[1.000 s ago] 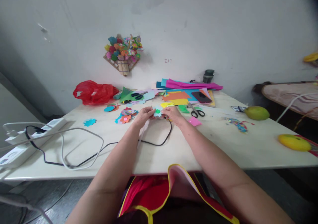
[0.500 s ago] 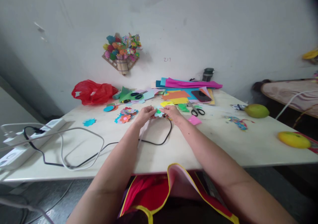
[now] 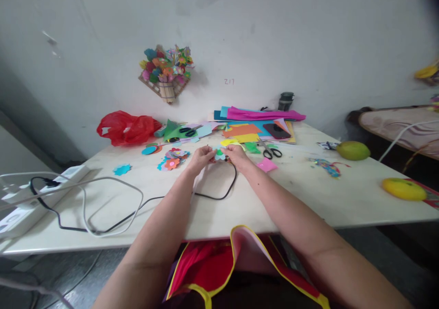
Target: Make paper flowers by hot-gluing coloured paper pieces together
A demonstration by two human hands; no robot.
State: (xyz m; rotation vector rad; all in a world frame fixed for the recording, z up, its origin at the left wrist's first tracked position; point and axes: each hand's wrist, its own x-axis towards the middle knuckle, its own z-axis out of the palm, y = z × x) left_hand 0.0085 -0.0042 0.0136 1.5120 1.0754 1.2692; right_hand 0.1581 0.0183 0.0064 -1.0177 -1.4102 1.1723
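Between my hands is a pale blue paper flower [image 3: 220,154] with a green round centre. My left hand [image 3: 203,157] pinches its left edge, and my right hand [image 3: 237,155] grips the right edge. The fingertips partly cover the petals. Left of my left hand lies a pile of cut paper flowers [image 3: 172,159] in orange, blue and other colours. Just behind my hands are yellow paper scraps [image 3: 230,142] and a green scrap [image 3: 253,147]. Black-handled scissors [image 3: 272,153] and a pink piece [image 3: 266,164] lie to the right.
A power strip [image 3: 44,199] with looping white and black cables [image 3: 219,198] occupies the table's left side. A red plastic bag [image 3: 127,128], coloured sheets [image 3: 242,130], a second pair of scissors [image 3: 188,131] and a phone [image 3: 276,131] are at the back. Two mangoes [image 3: 404,189] lie at right.
The view has shifted very slightly. Both hands keep hold of the paper flower in nearly the same place.
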